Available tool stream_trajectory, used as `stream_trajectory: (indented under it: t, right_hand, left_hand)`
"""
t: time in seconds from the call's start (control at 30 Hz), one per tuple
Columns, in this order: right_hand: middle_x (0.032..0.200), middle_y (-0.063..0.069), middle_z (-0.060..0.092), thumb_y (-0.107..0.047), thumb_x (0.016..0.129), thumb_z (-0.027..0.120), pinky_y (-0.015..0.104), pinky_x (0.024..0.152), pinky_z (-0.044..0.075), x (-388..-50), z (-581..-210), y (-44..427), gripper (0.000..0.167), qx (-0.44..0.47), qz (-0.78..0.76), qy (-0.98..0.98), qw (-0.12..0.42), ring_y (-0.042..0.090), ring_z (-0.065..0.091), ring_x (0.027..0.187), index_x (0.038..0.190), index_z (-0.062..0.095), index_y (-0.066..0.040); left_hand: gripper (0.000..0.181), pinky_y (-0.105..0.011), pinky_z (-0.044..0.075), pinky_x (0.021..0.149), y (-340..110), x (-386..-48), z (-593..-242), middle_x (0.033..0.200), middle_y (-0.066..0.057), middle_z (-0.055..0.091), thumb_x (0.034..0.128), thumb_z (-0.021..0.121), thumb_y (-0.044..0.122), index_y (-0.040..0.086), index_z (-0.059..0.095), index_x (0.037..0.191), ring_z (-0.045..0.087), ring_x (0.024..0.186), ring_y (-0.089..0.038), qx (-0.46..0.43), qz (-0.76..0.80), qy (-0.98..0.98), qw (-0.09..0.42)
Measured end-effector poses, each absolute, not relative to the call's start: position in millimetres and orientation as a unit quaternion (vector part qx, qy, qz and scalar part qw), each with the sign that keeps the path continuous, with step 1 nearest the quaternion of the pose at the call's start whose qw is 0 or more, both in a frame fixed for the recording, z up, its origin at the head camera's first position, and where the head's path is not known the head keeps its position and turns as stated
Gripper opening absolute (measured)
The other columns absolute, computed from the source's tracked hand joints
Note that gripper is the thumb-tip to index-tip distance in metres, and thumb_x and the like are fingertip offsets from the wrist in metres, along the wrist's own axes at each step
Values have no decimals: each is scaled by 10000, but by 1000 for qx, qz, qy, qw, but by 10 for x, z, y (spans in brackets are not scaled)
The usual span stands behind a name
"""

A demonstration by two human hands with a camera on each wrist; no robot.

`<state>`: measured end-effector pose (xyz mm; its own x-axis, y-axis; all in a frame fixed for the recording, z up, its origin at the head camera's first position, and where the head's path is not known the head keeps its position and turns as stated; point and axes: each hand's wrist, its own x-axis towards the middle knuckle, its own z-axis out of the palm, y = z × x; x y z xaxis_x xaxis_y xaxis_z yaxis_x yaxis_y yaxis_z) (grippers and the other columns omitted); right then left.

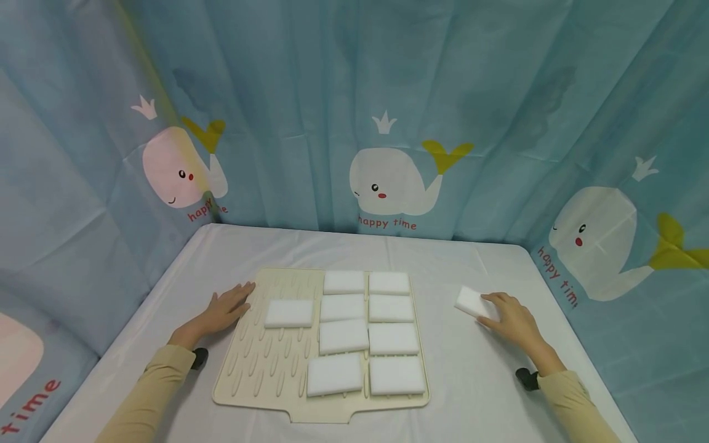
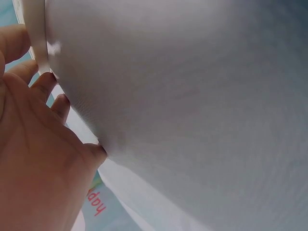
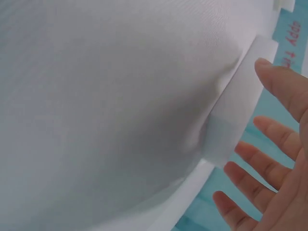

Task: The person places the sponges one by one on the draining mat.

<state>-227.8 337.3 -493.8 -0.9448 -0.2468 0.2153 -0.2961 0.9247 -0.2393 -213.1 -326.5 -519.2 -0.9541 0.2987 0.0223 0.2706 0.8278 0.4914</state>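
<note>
To the right of the beige ridged mat (image 1: 271, 363), my right hand (image 1: 515, 323) holds a white sponge (image 1: 469, 300) by its right end, thumb on the near side and fingers on the far side. In the right wrist view the thumb overlaps the sponge (image 3: 236, 101), and the fingertips are beside its edge. My left hand (image 1: 224, 307) rests at the mat's upper left edge with its fingers extended, holding nothing. Several white sponges (image 1: 394, 338) lie on the mat, in two columns on its right half. One more sponge (image 1: 288, 313) lies farther left, on the ridges.
A white cloth (image 1: 454, 387) covers the table. Blue curtains (image 1: 288, 111) with printed whales hang behind it and along both sides. A dark wrist camera (image 1: 527, 379) sits at the right wrist, another wrist camera (image 1: 199, 358) at the left. The mat has a tab on its near edge.
</note>
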Motion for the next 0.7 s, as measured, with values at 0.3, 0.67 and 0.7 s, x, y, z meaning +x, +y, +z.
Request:
stream_trajectory:
  t: [0.3,0.67,0.7]
  right_hand:
    - [1201,291,547,-340,778,735,600,747,436,-2230,-4963,3486,616,119,129,-982,75,460,550,1026,1263,534,-17]
    - [1188,256,567,-288,785,737,597,819,430,-2259,-4893,3446,558,141,152,-971,120,461,541,1050,1241,555,-23]
    - [1188,249,569,-288,786,736,599,826,425,-2269,-4884,3432,555,144,155,-970,124,456,540,1053,1241,557,-25]
  left_hand:
    - [539,-747,4,973,-3270,-2132,-5215,1453,-271,289,975,459,261,0,315,1424,199,1331,-499,148,246,957,25]
    - [539,-745,2,974,-3268,-2130,-5193,1455,-271,286,974,463,251,-10,315,1422,195,1333,-499,148,252,956,25]
    - [539,-743,1,975,-3268,-2131,-5193,1456,-271,284,975,461,250,-11,313,1423,194,1334,-499,148,252,956,25]
